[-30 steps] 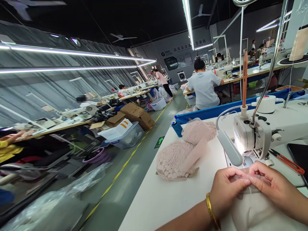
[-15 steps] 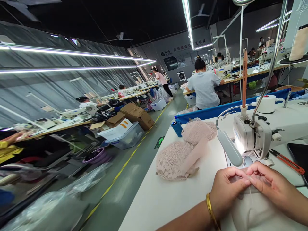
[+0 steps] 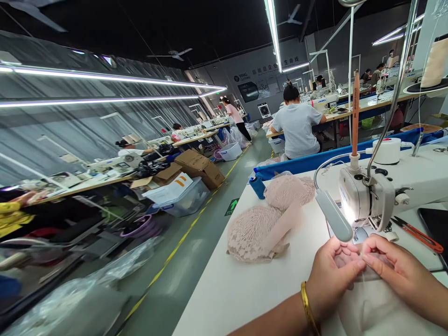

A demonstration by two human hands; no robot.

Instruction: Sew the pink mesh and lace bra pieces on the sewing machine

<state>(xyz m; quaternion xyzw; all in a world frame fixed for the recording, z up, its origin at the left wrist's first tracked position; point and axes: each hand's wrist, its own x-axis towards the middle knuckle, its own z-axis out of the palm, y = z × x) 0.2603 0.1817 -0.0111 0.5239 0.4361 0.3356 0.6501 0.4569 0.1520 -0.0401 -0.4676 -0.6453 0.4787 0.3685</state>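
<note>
My left hand and my right hand meet at the front of the sewing machine, fingertips almost touching. Both pinch the edge of a thin, pale sheer fabric, which hangs down below them toward me. The exact spot between the fingertips is partly hidden by my thumbs. Just beyond the fingers are the presser foot area and a grey lamp shining on the needle. To the left on the white table lies a pale pink lace bra cup piece, with another lace piece behind it.
Orange-handled thread snips and a dark phone lie right of the needle area. A blue thread spool stands at the table's far left corner. A blue cloth trough runs along the back. A co-worker sits ahead.
My left fingers have shifted slightly and curl more at the fabric edge. The right hand stays nearly in place, still pinching. The lace pieces have not moved.
</note>
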